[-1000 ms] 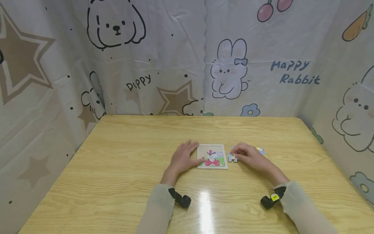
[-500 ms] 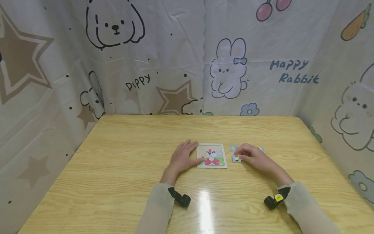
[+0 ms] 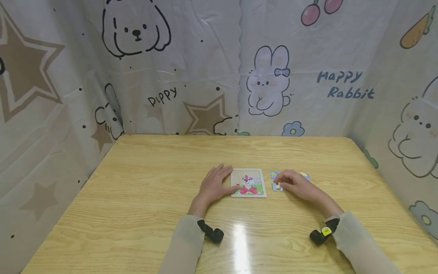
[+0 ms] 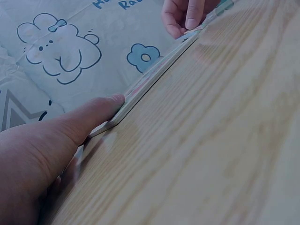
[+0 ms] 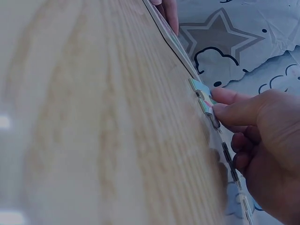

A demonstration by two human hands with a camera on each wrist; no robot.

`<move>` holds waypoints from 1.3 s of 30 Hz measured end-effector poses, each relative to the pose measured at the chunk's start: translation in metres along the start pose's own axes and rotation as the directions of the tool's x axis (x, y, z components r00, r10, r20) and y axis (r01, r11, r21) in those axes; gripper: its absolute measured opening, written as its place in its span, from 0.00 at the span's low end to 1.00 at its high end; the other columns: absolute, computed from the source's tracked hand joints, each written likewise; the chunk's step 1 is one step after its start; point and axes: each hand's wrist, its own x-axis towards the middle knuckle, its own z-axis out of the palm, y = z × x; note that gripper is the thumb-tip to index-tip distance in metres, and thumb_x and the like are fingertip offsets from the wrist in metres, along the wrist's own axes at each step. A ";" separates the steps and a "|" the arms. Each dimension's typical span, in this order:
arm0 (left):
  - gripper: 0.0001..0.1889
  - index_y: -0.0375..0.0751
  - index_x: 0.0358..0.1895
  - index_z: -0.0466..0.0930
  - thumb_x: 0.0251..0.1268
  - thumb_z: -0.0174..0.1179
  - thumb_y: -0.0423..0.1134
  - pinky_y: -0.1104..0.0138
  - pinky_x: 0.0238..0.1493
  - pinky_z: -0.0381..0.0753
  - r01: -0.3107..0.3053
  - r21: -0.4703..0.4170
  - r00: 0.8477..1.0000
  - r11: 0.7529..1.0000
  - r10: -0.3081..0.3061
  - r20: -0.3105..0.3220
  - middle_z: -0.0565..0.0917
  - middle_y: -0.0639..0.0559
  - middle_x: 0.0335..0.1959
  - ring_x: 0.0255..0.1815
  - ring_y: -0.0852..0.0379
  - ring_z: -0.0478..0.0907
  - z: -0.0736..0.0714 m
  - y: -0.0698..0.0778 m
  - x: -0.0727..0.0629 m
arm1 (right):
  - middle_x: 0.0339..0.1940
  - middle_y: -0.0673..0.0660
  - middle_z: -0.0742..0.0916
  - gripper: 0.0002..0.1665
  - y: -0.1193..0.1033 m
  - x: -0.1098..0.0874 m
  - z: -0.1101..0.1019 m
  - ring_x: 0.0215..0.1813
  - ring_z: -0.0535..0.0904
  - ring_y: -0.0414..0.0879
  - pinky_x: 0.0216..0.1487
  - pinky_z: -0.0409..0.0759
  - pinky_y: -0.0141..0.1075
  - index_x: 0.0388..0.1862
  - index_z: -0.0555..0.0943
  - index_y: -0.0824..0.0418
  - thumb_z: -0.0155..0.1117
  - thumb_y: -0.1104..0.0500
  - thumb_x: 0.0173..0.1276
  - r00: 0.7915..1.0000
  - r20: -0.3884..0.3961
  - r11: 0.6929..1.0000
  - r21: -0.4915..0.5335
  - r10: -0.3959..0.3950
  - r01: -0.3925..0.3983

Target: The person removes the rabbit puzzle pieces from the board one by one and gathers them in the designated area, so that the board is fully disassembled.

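Observation:
A square jigsaw puzzle board (image 3: 248, 170) with a pale border lies on the table, its lower part filled with a pink-and-white cartoon animal picture. My left hand (image 3: 215, 185) rests at the board's left side, thumb on top near the front corner and fingers spread along the far corner. Right of the board, my right hand (image 3: 297, 184) pinches a small puzzle piece (image 3: 276, 187) between thumb and index finger. In the right wrist view the piece (image 5: 201, 95) is blue and yellow, low over or touching the table. Its underside is hidden.
Behind the right hand lie more puzzle pieces: a blue one with a yellow shape (image 3: 274, 174) and another blue-and-yellow one (image 3: 304, 176), partly covered by the hand. The wood-grain table (image 3: 154, 190) is bordered by printed curtains (image 3: 205, 76) at the back and sides.
My right hand has moved slightly right, away from the board, with the pinched puzzle piece, uncovering the blue piece behind it. The left hand and board stay in place.

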 end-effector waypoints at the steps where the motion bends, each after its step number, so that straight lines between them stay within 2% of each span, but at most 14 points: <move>1: 0.42 0.51 0.74 0.64 0.58 0.61 0.67 0.56 0.84 0.46 0.000 -0.001 1.000 1.000 0.000 0.002 0.66 0.56 0.75 0.81 0.52 0.51 0.000 0.000 0.000 | 0.45 0.58 0.83 0.08 0.000 0.000 0.000 0.42 0.71 0.33 0.42 0.76 0.25 0.47 0.81 0.63 0.57 0.67 0.72 1.000 0.002 1.000 -0.006 0.002 -0.002; 7: 0.42 0.51 0.74 0.64 0.58 0.61 0.66 0.57 0.84 0.45 0.005 0.003 1.000 1.000 -0.005 0.005 0.66 0.57 0.76 0.81 0.53 0.51 0.000 0.001 0.000 | 0.44 0.57 0.83 0.08 0.000 0.000 0.001 0.41 0.71 0.34 0.39 0.74 0.25 0.47 0.80 0.62 0.59 0.64 0.71 1.000 0.003 1.000 -0.003 -0.010 0.010; 11: 0.42 0.52 0.74 0.64 0.58 0.61 0.67 0.57 0.84 0.45 0.003 0.011 1.000 1.000 -0.003 0.003 0.66 0.57 0.76 0.81 0.53 0.51 -0.001 0.000 0.000 | 0.46 0.57 0.82 0.09 -0.002 0.003 0.002 0.44 0.75 0.32 0.44 0.77 0.23 0.48 0.80 0.61 0.60 0.62 0.71 1.000 0.002 0.999 0.030 -0.031 0.031; 14: 0.42 0.52 0.74 0.64 0.58 0.61 0.67 0.57 0.84 0.45 0.005 0.010 1.000 1.000 -0.005 0.006 0.66 0.57 0.76 0.81 0.53 0.51 -0.001 0.000 0.000 | 0.48 0.58 0.82 0.10 -0.004 0.008 0.005 0.47 0.77 0.33 0.48 0.79 0.22 0.49 0.79 0.61 0.60 0.61 0.71 0.999 0.011 0.999 0.043 -0.032 0.031; 21: 0.42 0.52 0.74 0.64 0.58 0.60 0.67 0.57 0.84 0.46 0.001 0.010 1.000 1.000 -0.001 0.009 0.65 0.57 0.76 0.81 0.53 0.51 -0.002 0.000 0.000 | 0.49 0.56 0.82 0.13 -0.015 0.027 0.018 0.48 0.77 0.37 0.50 0.79 0.24 0.51 0.80 0.58 0.63 0.57 0.70 1.000 0.030 0.999 0.040 -0.005 0.004; 27: 0.42 0.52 0.74 0.64 0.58 0.60 0.67 0.55 0.84 0.46 0.002 -0.001 1.000 1.000 -0.002 0.009 0.66 0.57 0.76 0.82 0.53 0.51 -0.001 0.000 0.000 | 0.47 0.56 0.82 0.14 -0.029 0.046 0.029 0.44 0.73 0.43 0.44 0.75 0.27 0.52 0.80 0.59 0.64 0.58 0.69 0.999 0.050 1.000 0.011 -0.018 0.018; 34: 0.42 0.52 0.74 0.64 0.59 0.60 0.67 0.55 0.84 0.46 -0.014 0.013 1.000 1.000 0.014 0.005 0.66 0.57 0.76 0.81 0.53 0.51 -0.001 -0.001 0.000 | 0.49 0.56 0.82 0.19 -0.038 0.063 0.038 0.49 0.74 0.45 0.51 0.76 0.34 0.54 0.79 0.60 0.67 0.54 0.67 0.995 0.091 0.996 -0.079 -0.028 0.035; 39: 0.42 0.52 0.74 0.63 0.59 0.60 0.67 0.56 0.84 0.46 -0.012 0.026 1.000 1.000 0.012 0.005 0.65 0.57 0.76 0.81 0.53 0.51 -0.002 -0.001 0.001 | 0.45 0.55 0.80 0.18 -0.041 0.070 0.040 0.45 0.71 0.45 0.46 0.73 0.32 0.53 0.79 0.59 0.66 0.55 0.67 0.992 0.128 0.994 -0.102 -0.021 0.034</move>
